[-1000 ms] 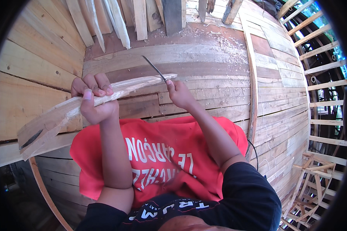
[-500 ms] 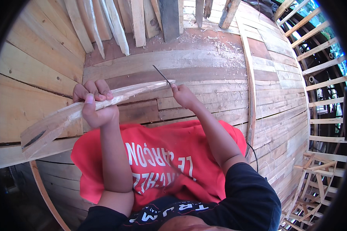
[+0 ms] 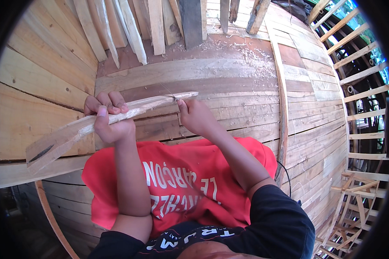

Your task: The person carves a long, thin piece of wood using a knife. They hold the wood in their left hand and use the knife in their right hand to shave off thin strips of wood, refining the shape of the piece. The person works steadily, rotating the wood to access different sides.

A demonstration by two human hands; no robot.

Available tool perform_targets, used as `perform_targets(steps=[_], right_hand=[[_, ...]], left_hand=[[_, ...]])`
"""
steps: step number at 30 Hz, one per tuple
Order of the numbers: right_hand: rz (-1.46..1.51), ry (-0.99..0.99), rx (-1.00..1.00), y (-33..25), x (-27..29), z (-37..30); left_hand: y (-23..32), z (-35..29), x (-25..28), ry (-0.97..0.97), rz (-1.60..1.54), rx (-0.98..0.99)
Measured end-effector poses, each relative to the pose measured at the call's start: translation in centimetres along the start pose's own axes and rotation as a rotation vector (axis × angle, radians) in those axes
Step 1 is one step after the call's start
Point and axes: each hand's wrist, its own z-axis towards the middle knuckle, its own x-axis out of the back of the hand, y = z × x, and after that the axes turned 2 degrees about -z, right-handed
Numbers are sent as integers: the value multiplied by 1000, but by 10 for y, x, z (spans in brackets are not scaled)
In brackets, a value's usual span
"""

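Observation:
A long, slightly curved piece of wood (image 3: pixel 62 139) slants up from the lower left, broad at its left end and tapering toward the right. My left hand (image 3: pixel 113 123) is closed around its middle, fingers over the top and thumb on the near side. My right hand (image 3: pixel 199 118) is closed on a slim knife (image 3: pixel 171 93) near the wood's narrow tip. The thin blade lies across the wood and points away to the upper left. The knife's handle is hidden inside my fist.
Red cloth (image 3: pixel 181 172) covers my lap. Pale shavings (image 3: pixel 255 58) are scattered over the plank floor (image 3: pixel 229 112). Several upright boards (image 3: pixel 157 26) stand at the far side. A plank wall (image 3: pixel 39 95) rises on the left. At the right are slats and a wooden frame (image 3: pixel 354 203).
My right hand has moved left along the wood with the knife, away from the tip. The blade now shows as a thinner line. My left hand keeps its grip, almost unmoved.

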Motion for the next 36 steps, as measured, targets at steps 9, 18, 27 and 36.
perform_targets(steps=[9,18,27,36], right_hand=[[45,39,-25,38,-3,17],[115,-103,-219,64,-1,29],[133,-8,-142,64,-5,21],[28,-6,-66,31,0,8]], left_hand=[[-2,1,1,23,14,-1],[-3,5,6,78,27,13],[-2,1,-3,39,39,23],[1,-2,-6,-13,24,22]])
